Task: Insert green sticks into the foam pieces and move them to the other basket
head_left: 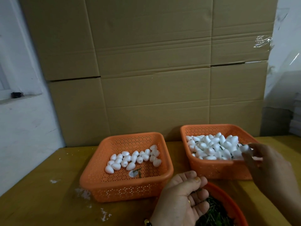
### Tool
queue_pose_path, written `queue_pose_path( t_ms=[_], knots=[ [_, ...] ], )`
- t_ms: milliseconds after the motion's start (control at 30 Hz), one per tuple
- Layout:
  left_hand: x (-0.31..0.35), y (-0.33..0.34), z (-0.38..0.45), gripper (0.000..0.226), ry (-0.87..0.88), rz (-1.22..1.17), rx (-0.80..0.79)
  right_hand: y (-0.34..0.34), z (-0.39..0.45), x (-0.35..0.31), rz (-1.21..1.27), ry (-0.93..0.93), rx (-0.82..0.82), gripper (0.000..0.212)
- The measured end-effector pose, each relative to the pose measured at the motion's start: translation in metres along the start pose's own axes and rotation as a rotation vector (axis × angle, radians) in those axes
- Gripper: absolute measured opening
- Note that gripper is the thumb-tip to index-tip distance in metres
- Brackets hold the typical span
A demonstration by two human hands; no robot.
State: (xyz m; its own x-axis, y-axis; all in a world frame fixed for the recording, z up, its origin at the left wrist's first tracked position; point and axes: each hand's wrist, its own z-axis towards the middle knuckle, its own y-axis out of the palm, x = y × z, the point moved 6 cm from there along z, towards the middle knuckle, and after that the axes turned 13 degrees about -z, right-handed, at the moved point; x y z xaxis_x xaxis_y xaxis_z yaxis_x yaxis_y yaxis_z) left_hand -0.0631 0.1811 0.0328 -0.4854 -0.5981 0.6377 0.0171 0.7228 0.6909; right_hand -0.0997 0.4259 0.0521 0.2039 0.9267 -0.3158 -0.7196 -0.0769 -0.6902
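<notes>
A wall of flattened brown cardboard (pixel 146 62) is standing behind a yellowish wooden counter (pixel 40 201), with white foam crumbs (pixel 83 193) lying scattered on it near the front. Two orange perforated baskets are sitting side by side: the left basket (pixel 123 190) is holding a thin single layer of plain white foam pieces (pixel 133 158), and the right basket (pixel 211 170) is heaped with finished pieces (pixel 213 147) showing short dark green stubs between them.

The right hand (pixel 267 168) is hovering over the near right corner of the right basket, its fingertips pinching one foam piece (pixel 244 148) with a green stick poking from it; the picture is blurred there, so the grip itself is hard to read closely. This looks like the drop-off step, with the stuck piece about to be let go onto the heap. The left hand (pixel 180 199) is lying palm up with fingers loosely curled above a round red bowl (pixel 228 199) full of green sticks (pixel 215 212), and a few sticks seem to be resting in the palm, though I cannot tell whether it is really gripping them.

Next, the right hand would need to reach across to the left basket for a fresh piece, then meet a stick lined up on the narrow end. The foam pieces are small, egg-shaped, matte white and probably light and easily dented
</notes>
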Motion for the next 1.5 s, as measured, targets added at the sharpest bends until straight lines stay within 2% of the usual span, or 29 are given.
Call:
queue_pose_path(
  t_ms=[300, 467, 600, 767, 833, 933, 967, 1000, 1067, 1100, 1200, 1233, 1333, 1400, 1433, 1500],
  knots=[
    [0.0, 0.001, -0.002, 0.015, -0.011, 0.015, -0.001, 0.015, 0.004, 0.031, -0.107, 0.122, -0.043, 0.032],
    [0.0, 0.002, -0.003, 0.014, -0.014, 0.012, -0.004, 0.019, 0.003, 0.029, -0.181, 0.169, -0.153, 0.04],
    [0.001, 0.001, -0.002, 0.015, -0.013, 0.007, 0.001, 0.009, -0.001, 0.014, -0.189, 0.143, -0.116, 0.038],
    [0.007, 0.002, 0.0, 0.015, 0.029, 0.011, -0.028, -0.022, -0.008, -0.04, -0.063, -0.148, 0.028, 0.034],
    [0.012, 0.002, 0.0, 0.017, 0.076, 0.025, -0.05, -0.036, -0.019, -0.068, 0.052, -0.282, 0.009, 0.03],
    [0.03, 0.001, -0.003, 0.02, 0.168, 0.072, -0.094, -0.047, -0.043, -0.108, 0.127, -0.574, -0.164, 0.02],
    [0.039, 0.0, -0.004, 0.02, 0.205, 0.102, -0.102, -0.042, -0.052, -0.117, 0.095, -0.653, -0.289, 0.021],
    [0.05, -0.002, -0.005, 0.02, 0.241, 0.137, -0.104, -0.034, -0.06, -0.124, 0.045, -0.709, -0.422, 0.035],
    [0.072, -0.008, -0.004, 0.02, 0.302, 0.231, -0.104, -0.013, -0.078, -0.13, -0.031, -0.763, -0.611, 0.066],
    [0.084, -0.011, -0.003, 0.019, 0.328, 0.3, -0.098, -0.004, -0.086, -0.131, -0.069, -0.786, -0.682, 0.07],
    [0.12, -0.026, 0.009, 0.018, 0.384, 0.615, -0.014, 0.013, -0.101, -0.134, -0.107, -0.821, -0.834, 0.051],
    [0.132, -0.034, 0.016, 0.017, 0.396, 0.742, 0.046, 0.017, -0.105, -0.133, -0.127, -0.822, -0.893, 0.05],
    [0.162, -0.058, 0.039, 0.018, 0.389, 1.062, 0.244, 0.028, -0.115, -0.131, -0.208, -0.862, -0.994, 0.061],
    [0.171, -0.07, 0.052, 0.027, 0.342, 1.291, 0.329, 0.03, -0.119, -0.132, -0.256, -0.893, -1.021, 0.079],
    [0.173, -0.075, 0.058, 0.033, 0.304, 1.447, 0.349, 0.03, -0.119, -0.132, -0.272, -0.903, -1.011, 0.077],
    [0.171, -0.086, 0.074, 0.04, 0.226, 1.691, 0.33, 0.031, -0.118, -0.132, -0.251, -0.896, -0.973, 0.053]
  ],
)
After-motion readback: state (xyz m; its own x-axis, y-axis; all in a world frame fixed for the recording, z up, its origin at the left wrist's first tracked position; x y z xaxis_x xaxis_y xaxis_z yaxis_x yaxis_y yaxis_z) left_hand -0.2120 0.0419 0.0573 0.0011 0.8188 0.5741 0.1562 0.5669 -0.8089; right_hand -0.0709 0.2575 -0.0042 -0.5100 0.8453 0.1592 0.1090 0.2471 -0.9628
